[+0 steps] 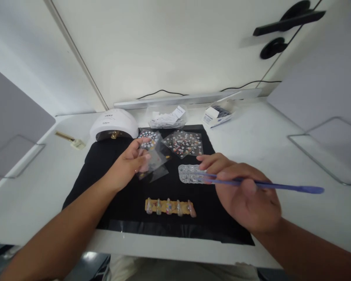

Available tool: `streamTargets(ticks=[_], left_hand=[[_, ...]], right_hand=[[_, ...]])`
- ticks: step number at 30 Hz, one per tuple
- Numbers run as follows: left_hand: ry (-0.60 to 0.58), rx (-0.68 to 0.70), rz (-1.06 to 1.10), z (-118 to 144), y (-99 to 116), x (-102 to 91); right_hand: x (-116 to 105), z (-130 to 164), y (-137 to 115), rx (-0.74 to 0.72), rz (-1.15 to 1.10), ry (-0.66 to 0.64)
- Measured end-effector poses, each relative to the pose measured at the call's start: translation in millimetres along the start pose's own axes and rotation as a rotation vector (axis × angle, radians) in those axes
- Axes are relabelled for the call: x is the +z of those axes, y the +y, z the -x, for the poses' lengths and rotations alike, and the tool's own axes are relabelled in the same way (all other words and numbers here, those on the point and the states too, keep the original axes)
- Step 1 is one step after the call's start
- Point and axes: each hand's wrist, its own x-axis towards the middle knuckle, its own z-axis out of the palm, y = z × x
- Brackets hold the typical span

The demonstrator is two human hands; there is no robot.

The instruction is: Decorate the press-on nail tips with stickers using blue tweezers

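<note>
My left hand (128,164) holds a clear plastic sticker packet (155,163) above the black mat (105,179), fingers pinched on its left edge. My right hand (245,191) grips a thin purple tool (280,186) that points left, its tip over a clear rhinestone tray (190,173). The right fingers also touch that tray. Near the mat's front lies a wooden strip (169,207) carrying several decorated false nails.
A white nail lamp (114,124) stands at the mat's back left. More sticker sheets (184,143) lie behind the tray. A clear bag of papers (166,117) and a small open box (218,114) sit at the back. Wire frames flank both sides.
</note>
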Motion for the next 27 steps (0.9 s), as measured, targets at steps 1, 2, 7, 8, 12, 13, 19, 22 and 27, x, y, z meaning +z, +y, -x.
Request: streamTargets(ticks=[1,2,7,8,12,13,19,22,27], left_hand=[[0.016,-0.004,0.082,1.7,3.7,3.2],[0.027,-0.012,0.154,3.9,7.6,6.2],[0.067,-0.041,0.368,15.7,19.3,18.6],[0.083,-0.032,0.389,17.1,19.0,21.0],[0.176,0.036,0.429,19.8,12.2,32.0],[0.199,0.053,0.429,20.2,10.2,34.8],[0.214,0.106,0.411,27.1,6.4,41.4],[0.161,0.216,0.288,34.0,6.4,36.7],[-0.017,0.302,0.000,42.4,2.4,31.4]], right_hand=[[4.3,-0.3,-5.0,0.002,-0.008,-0.040],[8.8,-0.9,-9.0,0.008,-0.022,-0.084],[30.2,-4.3,-9.5,0.050,-0.121,-0.236],[33.2,-4.2,-6.8,0.057,-0.142,-0.239],[38.7,-0.7,2.6,0.067,-0.202,-0.161],[38.9,0.4,3.9,0.063,-0.203,-0.139],[36.7,2.9,7.0,0.073,-0.210,-0.004],[34.3,2.1,9.1,0.120,-0.230,0.068],[28.9,1.1,11.0,0.143,-0.238,0.131]])
